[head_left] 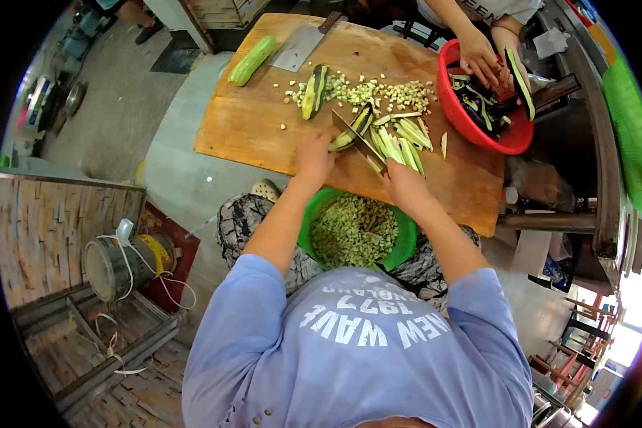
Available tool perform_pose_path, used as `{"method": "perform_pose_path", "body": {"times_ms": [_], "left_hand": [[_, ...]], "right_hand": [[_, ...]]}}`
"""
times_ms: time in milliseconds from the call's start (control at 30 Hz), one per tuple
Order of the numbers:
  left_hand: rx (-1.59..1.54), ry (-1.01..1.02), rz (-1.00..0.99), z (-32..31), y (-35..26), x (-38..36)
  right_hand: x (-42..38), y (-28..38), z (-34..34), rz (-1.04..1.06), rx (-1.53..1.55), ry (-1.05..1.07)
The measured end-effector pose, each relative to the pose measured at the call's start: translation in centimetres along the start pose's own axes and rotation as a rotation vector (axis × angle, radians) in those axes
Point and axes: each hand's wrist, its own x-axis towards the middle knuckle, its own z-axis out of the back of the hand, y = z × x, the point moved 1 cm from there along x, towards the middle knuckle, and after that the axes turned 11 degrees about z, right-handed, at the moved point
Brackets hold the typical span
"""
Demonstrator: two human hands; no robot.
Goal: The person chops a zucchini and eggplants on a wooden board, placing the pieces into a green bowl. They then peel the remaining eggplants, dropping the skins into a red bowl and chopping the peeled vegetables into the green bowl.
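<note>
My right hand [405, 187] is closed round the handle of a kitchen knife [357, 137], whose blade slants up and left across the cutting board [257, 132]. With my left hand [314, 158] I grip the near end of a partly peeled eggplant [352, 131], dark-striped over pale green. The blade lies against or over this eggplant; whether it has cut in is hard to see. Pale sticks [399, 145] lie just right of the knife, and small dice [399, 94] are scattered behind. A green bowl [408, 239] of diced pieces sits below the board's near edge, at my lap.
Another striped eggplant [314, 91], a pale green peeled one [252, 60] and a cleaver [298, 47] lie farther back. At right, a co-worker's hands [481, 60] hold a dark eggplant [519, 84] over a red basin [449, 107] of peels. A metal canister [114, 267] stands at left.
</note>
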Motion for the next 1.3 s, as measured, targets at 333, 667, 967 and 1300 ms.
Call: {"method": "perform_pose_path", "body": {"times_ms": [333, 667, 967, 1300], "left_hand": [[-0.115, 0.021, -0.54, -3.3, -2.9, -4.2], [-0.299, -0.029, -0.435, -4.1, -2.5, -4.9], [-0.33, -0.048, -0.458, -3.9, -2.6, -4.5], [-0.331, -0.062, -0.394, -4.4, -2.4, -4.8]], "right_hand": [[-2.6, -4.4, -0.9, -0.197, 0.503, -0.189], [-7.9, -1.0, 2.6, -0.015, 0.052, -0.059], [-5.9, -0.4, 1.9, 0.005, 0.054, -0.035], [-6.1, -0.5, 2.3, -0.063, 0.156, -0.073]]}}
